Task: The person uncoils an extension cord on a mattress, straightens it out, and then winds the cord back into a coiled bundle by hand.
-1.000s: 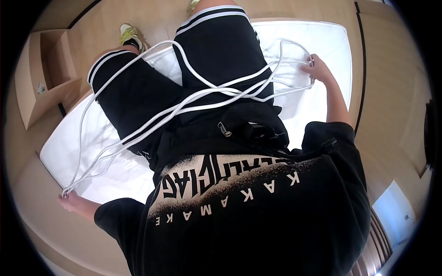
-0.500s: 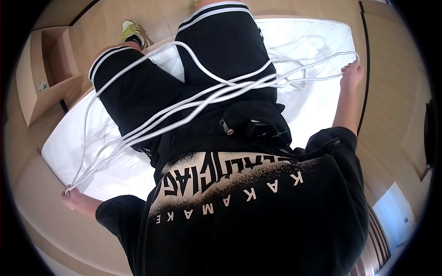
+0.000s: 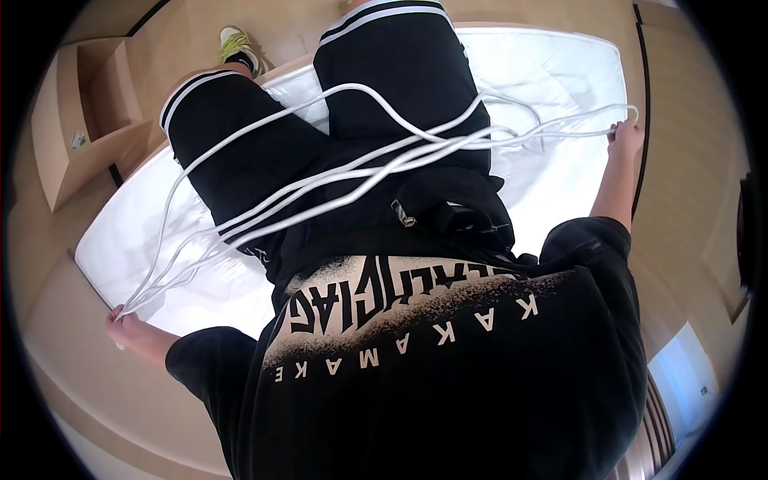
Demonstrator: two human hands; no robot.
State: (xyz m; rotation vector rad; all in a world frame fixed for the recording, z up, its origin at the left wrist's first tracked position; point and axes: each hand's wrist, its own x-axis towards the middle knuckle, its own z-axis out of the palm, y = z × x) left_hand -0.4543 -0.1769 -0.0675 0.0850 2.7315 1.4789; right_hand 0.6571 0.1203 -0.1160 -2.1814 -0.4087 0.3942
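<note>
The cord (image 3: 448, 146) bars the lap, strung from the left hand (image 3: 126, 326) to the right hand (image 3: 627, 138). Its widest gap, from my spot, is over the left thigh (image 3: 240, 172) — between the high arch and the lower strands a hand could slip through. Over the right thigh (image 3: 392, 64) strands cross and bunch, leaving mere slits. Between cord and right sleeve (image 3: 588, 248) the mattress (image 3: 552, 192) gives a broad pass; another opens beside the left sleeve (image 3: 212, 368). Past the mattress's left side stands the cabinet (image 3: 60, 140) — an obstacle that way.
</note>
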